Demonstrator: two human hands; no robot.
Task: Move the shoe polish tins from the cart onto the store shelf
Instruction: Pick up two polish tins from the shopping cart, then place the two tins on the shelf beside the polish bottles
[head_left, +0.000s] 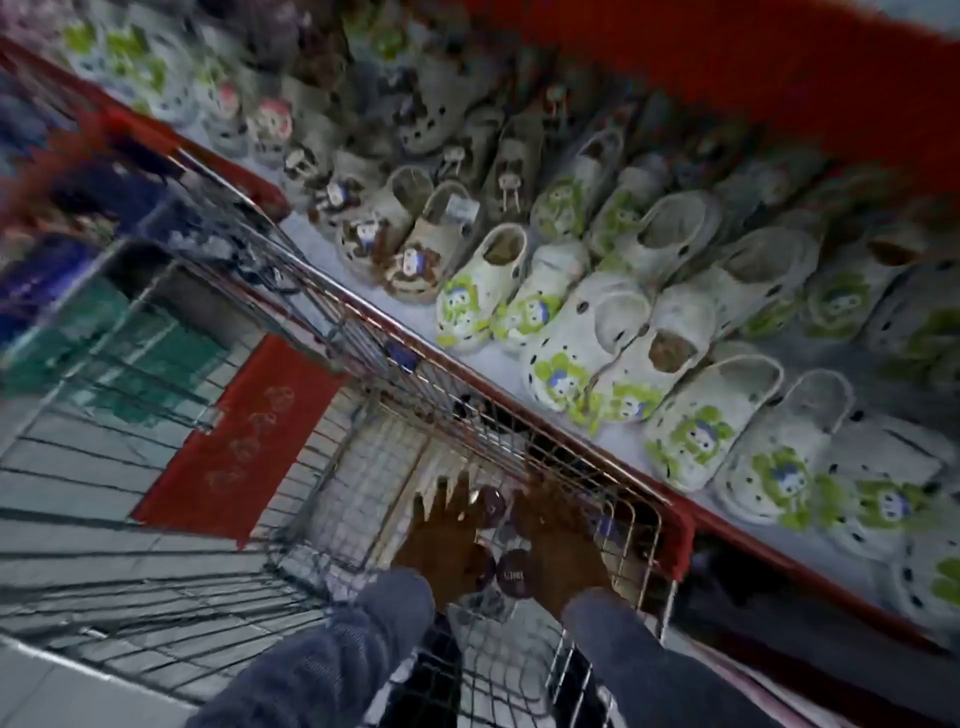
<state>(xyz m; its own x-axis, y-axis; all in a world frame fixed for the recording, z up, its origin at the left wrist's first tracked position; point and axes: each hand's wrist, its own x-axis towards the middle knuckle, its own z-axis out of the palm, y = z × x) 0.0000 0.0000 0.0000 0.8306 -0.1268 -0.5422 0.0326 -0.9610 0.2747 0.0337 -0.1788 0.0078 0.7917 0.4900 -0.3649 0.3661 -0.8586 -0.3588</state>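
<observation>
Fingers of the left hand (447, 540) spread apart, palm down; those of the right hand (558, 540) too blurred to tell; both reach inside the wire cart (332, 322), over dark round shoe polish tins (511, 574) on the cart's floor; beside the cart, a shelf (332, 249) of clogs (480, 291).

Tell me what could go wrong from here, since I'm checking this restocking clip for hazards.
1. Both hands, left hand and right hand, reach among several round tins at once; one could slip through the cart wires.
2. The shelf beside it is packed with clogs, so placed tins may knock them or roll.
</observation>
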